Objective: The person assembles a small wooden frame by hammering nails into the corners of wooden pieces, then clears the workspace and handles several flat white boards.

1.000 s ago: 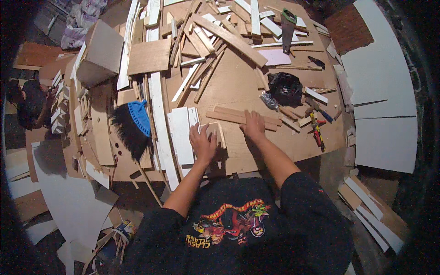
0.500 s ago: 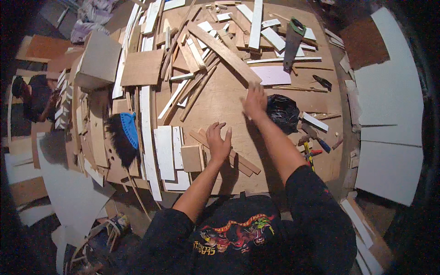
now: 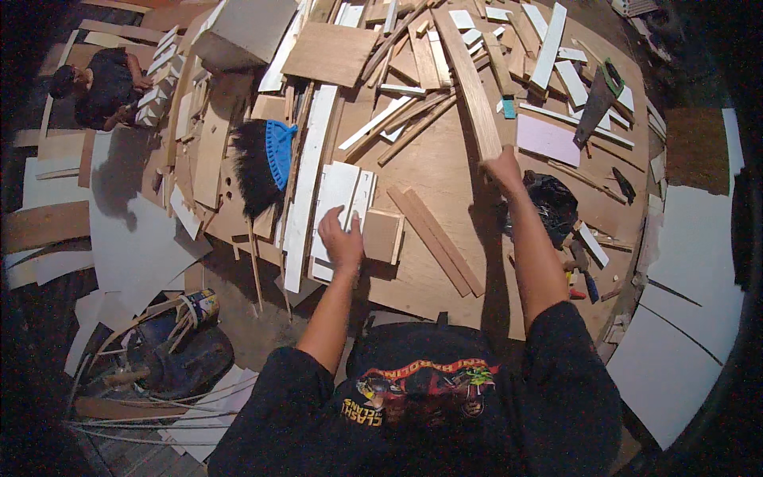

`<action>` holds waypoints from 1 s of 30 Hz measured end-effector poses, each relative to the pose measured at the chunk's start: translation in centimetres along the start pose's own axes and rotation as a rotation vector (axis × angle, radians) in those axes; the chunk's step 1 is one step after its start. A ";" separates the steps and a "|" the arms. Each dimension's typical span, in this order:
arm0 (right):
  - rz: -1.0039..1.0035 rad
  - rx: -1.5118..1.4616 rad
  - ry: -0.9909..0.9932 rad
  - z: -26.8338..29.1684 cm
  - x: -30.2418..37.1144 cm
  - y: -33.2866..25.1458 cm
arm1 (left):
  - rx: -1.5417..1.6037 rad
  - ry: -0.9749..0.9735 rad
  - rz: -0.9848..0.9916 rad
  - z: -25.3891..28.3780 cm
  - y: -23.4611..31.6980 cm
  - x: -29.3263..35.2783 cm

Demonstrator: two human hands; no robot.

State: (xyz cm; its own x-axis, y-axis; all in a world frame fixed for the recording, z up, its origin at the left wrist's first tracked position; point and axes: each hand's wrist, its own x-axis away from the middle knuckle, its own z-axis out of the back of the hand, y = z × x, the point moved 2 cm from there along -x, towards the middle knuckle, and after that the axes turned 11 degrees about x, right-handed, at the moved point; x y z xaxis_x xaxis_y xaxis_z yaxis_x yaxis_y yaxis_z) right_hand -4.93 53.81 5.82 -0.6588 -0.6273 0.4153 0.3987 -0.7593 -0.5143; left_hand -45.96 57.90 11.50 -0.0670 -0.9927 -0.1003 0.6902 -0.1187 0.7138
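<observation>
My right hand [image 3: 502, 170] is closed on the near end of a long wooden plank [image 3: 470, 91], which slants away over the scrap pile. Spread fingers and a raised thumb show on my left hand [image 3: 342, 242], over a stack of white boards [image 3: 336, 188]; whether it touches them I cannot tell. Just right of it lies a small wooden block [image 3: 385, 236]. Two thin wooden strips [image 3: 435, 240] rest side by side between my arms. Beside my right wrist is a crumpled black plastic bag [image 3: 554, 203].
A handsaw [image 3: 598, 103] lies at the back right beside a pale pink sheet [image 3: 548, 140]. Near my right forearm is a hammer [image 3: 582, 266]. A blue broom head [image 3: 278, 155] stands left of the white boards. Another person [image 3: 107, 87] is at the far left.
The view has swung left, so the table appears shifted right. My right hand has closed on the plank's end, and the plank has turned more upright. My left hand has moved left over the white boards.
</observation>
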 end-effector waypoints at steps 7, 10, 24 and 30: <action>0.015 -0.298 0.184 -5.3 14.5 -1.6 | -0.436 -0.276 -0.198 3.2 -7.5 -0.2; -0.124 -0.416 0.198 -9.9 20.2 -1.8 | -0.474 -0.307 -0.231 3.0 -7.9 0.2; -0.026 -0.396 0.048 -18.7 33.4 -15.0 | -0.370 -0.344 -0.281 5.1 -9.2 -1.9; 0.011 -0.390 -0.059 -22.7 35.0 -17.2 | 0.399 -0.310 0.129 6.3 -10.7 -4.1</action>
State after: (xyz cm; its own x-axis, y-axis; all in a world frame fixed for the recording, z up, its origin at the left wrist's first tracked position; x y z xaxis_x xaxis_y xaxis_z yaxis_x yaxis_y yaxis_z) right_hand -49.32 48.85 12.19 -0.6139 -0.6522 0.4447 0.1253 -0.6367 -0.7608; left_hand -57.58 63.10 8.67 -0.2510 -0.9525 0.1727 0.3824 0.0663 0.9216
